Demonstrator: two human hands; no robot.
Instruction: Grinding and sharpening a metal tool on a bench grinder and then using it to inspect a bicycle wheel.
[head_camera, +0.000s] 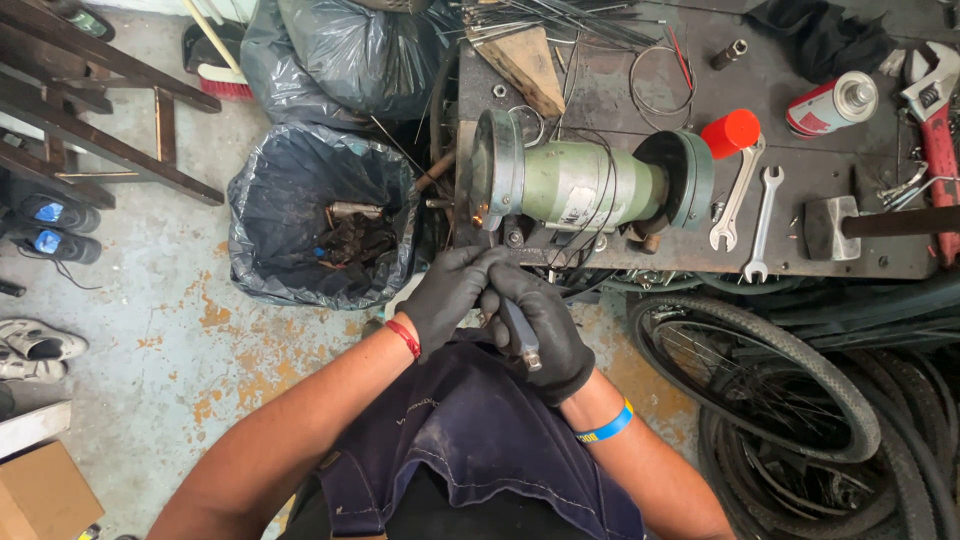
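Fingers of both your gloved hands are clenched around one tool (520, 335), a slim implement with a grey-blue handle whose butt end points back toward your body. Your left hand (450, 295), in a black glove with a red wristband just behind it, wraps the forward part and hides the tip. Your right hand (545, 330), also black-gloved and with a blue and yellow wristband behind it, grasps the handle from the other side, its fingers touching the left hand's. The working end is pressed up near the left wheel of the green bench grinder (580, 185), where a small bright spark shows at the wheel's lower edge; whether the tip actually touches the wheel cannot be told, since the gloves cover it.

The grinder sits at the front edge of a dark workbench (800, 255). On the bench, right of the grinder, lie two open-ended spanners (745, 205), a red cap (730, 132), a spray can (832, 103) and a hammer (850, 225). Left of the bench stands a bin lined with a black bag (320, 215), holding metal scrap. Bicycle wheels and tyres (790, 390) are stacked on the floor at your right.
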